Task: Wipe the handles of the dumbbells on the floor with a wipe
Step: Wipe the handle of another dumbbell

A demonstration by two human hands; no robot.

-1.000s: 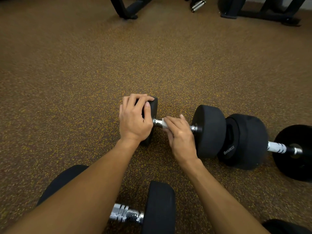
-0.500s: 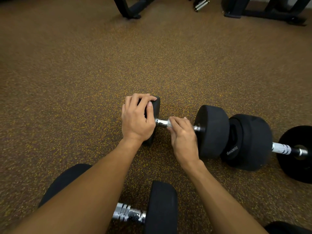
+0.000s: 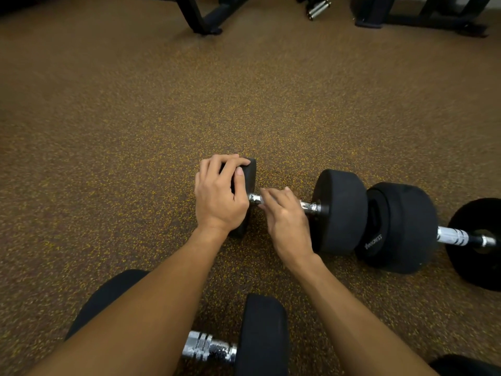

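This is a gym. The floor (image 3: pixel 130 126) is brown rubber flecked with yellow, and several black dumbbells (image 3: pixel 401 226) with chrome handles (image 3: pixel 452 236) lie on it. Black steel equipment frames (image 3: pixel 208 17) stand along the far edge.

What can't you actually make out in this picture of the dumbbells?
Head view only.
1. Wipe: not visible; the right hand covers the middle of the handle.
2. Near dumbbell: one end behind the left forearm, bottom edge cuts it.
3. Rightmost dumbbell: cut by the right edge.
4. Lettering on a weight: too small, blurred.
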